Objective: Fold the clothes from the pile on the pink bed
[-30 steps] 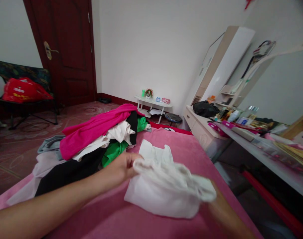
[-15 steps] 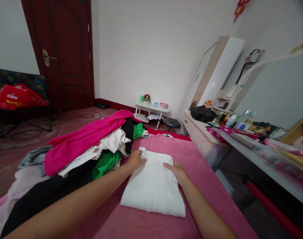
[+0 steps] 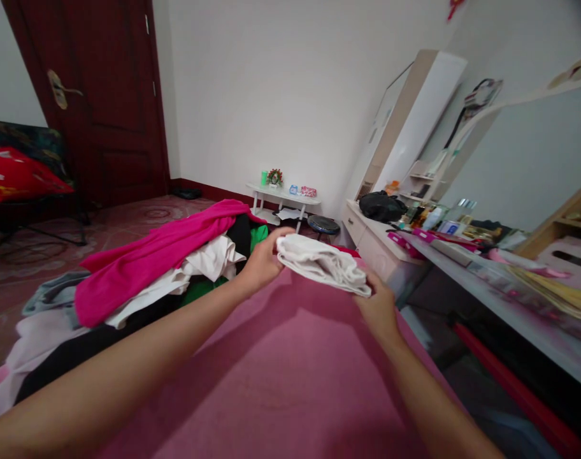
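A folded white garment (image 3: 322, 262) is held up above the pink bedspread (image 3: 290, 370), its layered edge turned towards me. My left hand (image 3: 267, 258) grips its left side, and my right hand (image 3: 377, 303) grips its right end. The fingers of both hands are partly hidden behind the cloth. Which kind of garment it is, I cannot tell. To the left of my left hand lies a loose heap of clothes, with a bright pink garment (image 3: 161, 255) on top and a crumpled white one (image 3: 214, 260) beneath it.
At the right stands a dressing table (image 3: 462, 268) with bottles and a black bag (image 3: 382, 206). By the far wall are a low white table (image 3: 285, 196) and a round stool (image 3: 323, 224). A red bag (image 3: 23, 175) rests on a chair at the left.
The white garment lay flat on the bedspread; both hands have lifted it up and away from me, tilting its edge towards me. The view has shifted slightly.
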Motion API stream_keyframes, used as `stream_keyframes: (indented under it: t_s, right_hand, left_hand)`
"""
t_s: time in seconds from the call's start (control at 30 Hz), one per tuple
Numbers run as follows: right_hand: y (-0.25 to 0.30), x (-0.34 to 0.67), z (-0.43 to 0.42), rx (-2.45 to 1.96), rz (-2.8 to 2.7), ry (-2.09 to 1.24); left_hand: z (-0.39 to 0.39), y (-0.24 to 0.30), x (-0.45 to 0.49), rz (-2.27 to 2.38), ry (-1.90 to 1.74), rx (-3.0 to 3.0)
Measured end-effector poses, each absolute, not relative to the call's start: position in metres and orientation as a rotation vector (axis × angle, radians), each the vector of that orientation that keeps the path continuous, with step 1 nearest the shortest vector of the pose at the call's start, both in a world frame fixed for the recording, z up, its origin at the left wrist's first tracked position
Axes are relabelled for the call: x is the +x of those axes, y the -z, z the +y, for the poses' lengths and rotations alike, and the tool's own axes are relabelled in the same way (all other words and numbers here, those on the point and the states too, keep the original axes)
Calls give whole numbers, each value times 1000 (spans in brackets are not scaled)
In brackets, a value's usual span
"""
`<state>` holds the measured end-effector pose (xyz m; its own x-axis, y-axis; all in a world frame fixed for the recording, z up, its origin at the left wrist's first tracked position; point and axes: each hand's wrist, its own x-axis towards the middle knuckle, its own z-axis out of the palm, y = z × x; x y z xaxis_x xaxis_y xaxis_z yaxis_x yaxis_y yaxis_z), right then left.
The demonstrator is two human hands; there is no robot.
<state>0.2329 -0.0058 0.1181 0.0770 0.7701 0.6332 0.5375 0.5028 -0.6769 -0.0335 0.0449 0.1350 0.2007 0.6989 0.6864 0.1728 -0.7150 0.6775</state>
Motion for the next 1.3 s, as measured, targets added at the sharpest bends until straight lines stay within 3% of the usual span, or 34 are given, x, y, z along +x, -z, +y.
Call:
stream_keyframes:
  t_s: [0.13, 0.2, 0.4, 0.57, 0.77, 1.0, 1.3]
  right_hand:
    - [-43, 258, -37, -1286, -1830, -555]
    - [-28, 264, -41, -1361, -1725, -556]
    - [-40, 247, -4, -1443, -1476, -416]
    - [-7, 231, 14, -1539, -1377, -425]
    - [-5, 227, -2, -1419, -1519, -440]
    - [-37, 210, -28, -1327, -2145, -154]
    - [-31, 196, -26, -1506, -2069, 65]
  left_hand:
    - [14, -64, -54, 863, -729, 2395]
    - [7, -49, -57, 950, -573, 2373]
    - [13, -67, -18, 1272, -768, 2286]
    - [5, -46, 14, 1246, -792, 2403]
    - [1, -26, 14, 1212, -910, 2426]
    - [8, -24, 13, 1217, -956, 2323]
    - [14, -22, 21, 1325, -1097, 2069]
